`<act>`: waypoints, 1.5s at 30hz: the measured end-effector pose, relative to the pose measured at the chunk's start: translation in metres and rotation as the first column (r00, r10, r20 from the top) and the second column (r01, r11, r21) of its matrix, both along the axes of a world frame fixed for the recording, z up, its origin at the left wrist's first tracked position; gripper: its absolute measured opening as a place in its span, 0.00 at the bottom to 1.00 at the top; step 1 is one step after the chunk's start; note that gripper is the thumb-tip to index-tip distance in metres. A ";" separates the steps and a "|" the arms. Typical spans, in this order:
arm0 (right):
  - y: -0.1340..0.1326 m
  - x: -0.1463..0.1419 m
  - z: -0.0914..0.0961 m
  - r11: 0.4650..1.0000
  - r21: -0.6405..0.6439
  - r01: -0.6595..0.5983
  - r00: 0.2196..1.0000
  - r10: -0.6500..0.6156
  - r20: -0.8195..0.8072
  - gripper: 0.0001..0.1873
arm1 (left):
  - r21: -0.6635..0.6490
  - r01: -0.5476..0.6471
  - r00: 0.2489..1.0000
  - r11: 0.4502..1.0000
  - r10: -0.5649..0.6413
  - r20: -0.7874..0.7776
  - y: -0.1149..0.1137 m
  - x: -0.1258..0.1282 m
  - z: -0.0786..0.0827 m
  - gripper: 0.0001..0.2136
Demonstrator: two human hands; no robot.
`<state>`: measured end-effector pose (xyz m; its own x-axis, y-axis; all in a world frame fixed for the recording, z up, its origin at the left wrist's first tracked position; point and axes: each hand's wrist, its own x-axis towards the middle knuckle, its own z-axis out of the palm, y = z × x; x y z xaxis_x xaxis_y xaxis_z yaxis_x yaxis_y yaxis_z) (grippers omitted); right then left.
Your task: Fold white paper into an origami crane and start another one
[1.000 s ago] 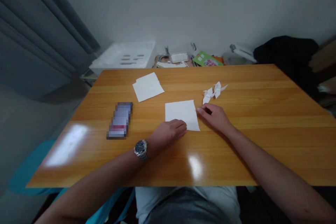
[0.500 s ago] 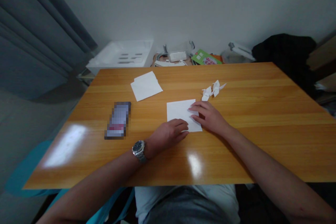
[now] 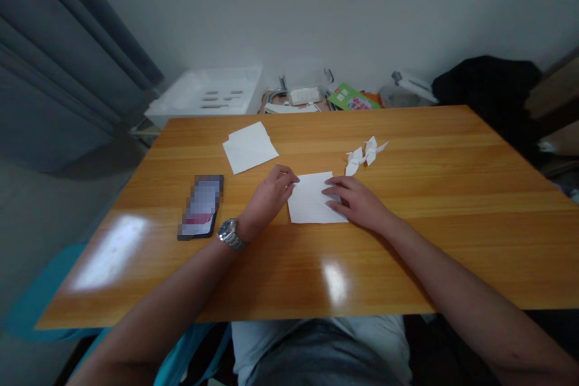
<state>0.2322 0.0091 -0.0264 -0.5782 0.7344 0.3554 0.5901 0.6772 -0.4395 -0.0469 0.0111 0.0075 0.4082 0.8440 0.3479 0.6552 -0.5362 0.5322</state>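
Observation:
A white sheet of paper [image 3: 312, 202] lies on the wooden table in front of me. At its far left corner is my left hand [image 3: 271, 193], with thumb and fingertips pinched together on the paper; a metal watch [image 3: 230, 233] is on that wrist. My right hand [image 3: 357, 202] rests on the sheet's right side, its fingers spread and pressing lightly on it. Just beyond the right hand stand two small folded paper figures [image 3: 354, 161], close together. More white paper sheets [image 3: 251, 148] lie overlapped farther back to the left.
A phone [image 3: 201, 206] with a blurred screen lies on the left of the table [image 3: 452, 205]. Behind the far edge are a white plastic tray [image 3: 181, 99], a green booklet [image 3: 350, 98] and a dark cloth heap [image 3: 486, 87]. A blue chair [image 3: 40, 289] stands at the left.
My left hand has moved from the sheet's near edge up to its far left corner, fingers closing there. My right hand stays nearly in place on the paper.

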 end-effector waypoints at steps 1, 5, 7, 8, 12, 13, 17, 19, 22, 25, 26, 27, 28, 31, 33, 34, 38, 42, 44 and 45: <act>0.000 0.000 0.000 1.000 -0.001 -0.002 1.000 0.002 0.005 0.13 | -0.004 -0.011 1.000 1.000 0.011 0.004 0.001 -0.001 0.000 0.08; -0.001 0.000 0.004 1.000 0.002 -0.006 1.000 0.006 0.028 0.13 | 0.011 -0.052 0.998 0.999 0.051 0.032 0.005 -0.006 -0.004 0.09; -0.002 0.001 0.006 1.000 0.012 -0.004 0.999 0.004 0.044 0.13 | 0.024 -0.077 0.996 0.997 0.076 0.043 0.007 -0.008 -0.006 0.08; -0.003 0.002 0.007 1.000 0.018 -0.005 0.999 0.004 0.053 0.13 | 0.027 -0.090 0.995 0.996 0.088 0.044 0.007 -0.010 -0.006 0.08; -0.004 0.004 0.009 1.000 0.010 -0.004 0.998 0.003 0.061 0.13 | 0.029 -0.145 0.989 0.989 0.144 0.019 0.009 -0.014 -0.004 0.06; -0.004 0.004 0.010 1.000 0.001 -0.002 0.999 0.002 0.055 0.13 | 0.025 -0.163 0.987 0.986 0.163 0.013 0.010 -0.014 -0.003 0.07; -0.005 0.004 0.012 1.000 -0.005 0.003 0.999 -0.003 0.033 0.14 | 0.009 -0.207 0.978 0.978 0.207 -0.012 0.008 -0.015 0.001 0.08; -0.004 0.004 0.013 1.000 0.003 0.018 0.999 -0.018 0.029 0.14 | 0.021 -0.217 0.975 0.976 0.217 -0.036 0.005 -0.015 0.003 0.10; -0.003 0.005 0.013 0.998 0.005 0.056 0.998 -0.056 0.031 0.14 | -0.009 -0.267 0.961 0.964 0.266 -0.081 0.001 -0.013 0.007 0.14; -0.002 0.007 0.012 0.996 0.010 0.090 0.996 -0.090 0.027 0.13 | -0.066 -0.360 0.922 0.931 0.345 -0.174 -0.004 -0.012 0.012 0.18; -0.002 0.008 0.012 0.995 0.016 0.098 0.995 -0.099 0.022 0.13 | -0.061 -0.382 0.909 0.922 0.363 -0.205 -0.005 -0.011 0.014 0.18; -0.002 0.008 0.012 0.994 0.024 0.105 0.994 -0.106 0.017 0.13 | -0.045 -0.393 0.900 0.919 0.374 -0.226 -0.006 -0.010 0.014 0.19; -0.001 0.008 0.013 0.993 0.033 0.111 0.994 -0.111 0.011 0.13 | -0.018 -0.388 0.897 0.922 0.373 -0.236 -0.006 -0.009 0.015 0.19; -0.002 0.007 0.015 0.991 0.057 0.125 0.992 -0.125 -0.001 0.14 | 0.077 -0.273 0.927 0.959 0.284 -0.245 -0.006 -0.006 0.012 0.16; -0.003 0.005 0.017 0.989 0.064 0.137 0.991 -0.137 0.001 0.14 | 0.129 -0.150 0.948 0.980 0.179 -0.262 -0.006 -0.002 0.008 0.16; -0.004 0.003 0.018 0.988 0.064 0.143 0.990 -0.143 0.007 0.15 | 0.136 -0.108 0.954 0.985 0.141 -0.265 -0.007 0.001 0.006 0.16; -0.010 -0.008 0.021 0.989 0.031 0.143 0.985 -0.145 0.089 0.20 | 0.138 -0.021 0.945 0.990 0.064 -0.322 -0.013 0.012 -0.004 0.24; -0.014 -0.021 0.021 0.991 0.008 0.132 0.965 -0.130 0.227 0.29 | 0.126 0.035 0.918 0.991 0.018 -0.396 -0.021 0.018 -0.015 0.28; -0.015 -0.028 0.021 0.994 0.013 0.112 0.956 -0.112 0.271 0.32 | 0.113 0.044 0.908 0.993 0.007 -0.418 -0.023 0.019 -0.019 0.30; -0.015 -0.031 0.020 0.994 0.015 0.104 0.953 -0.104 0.283 0.32 | 0.112 0.049 0.904 0.993 0.004 -0.427 -0.024 0.019 -0.021 0.30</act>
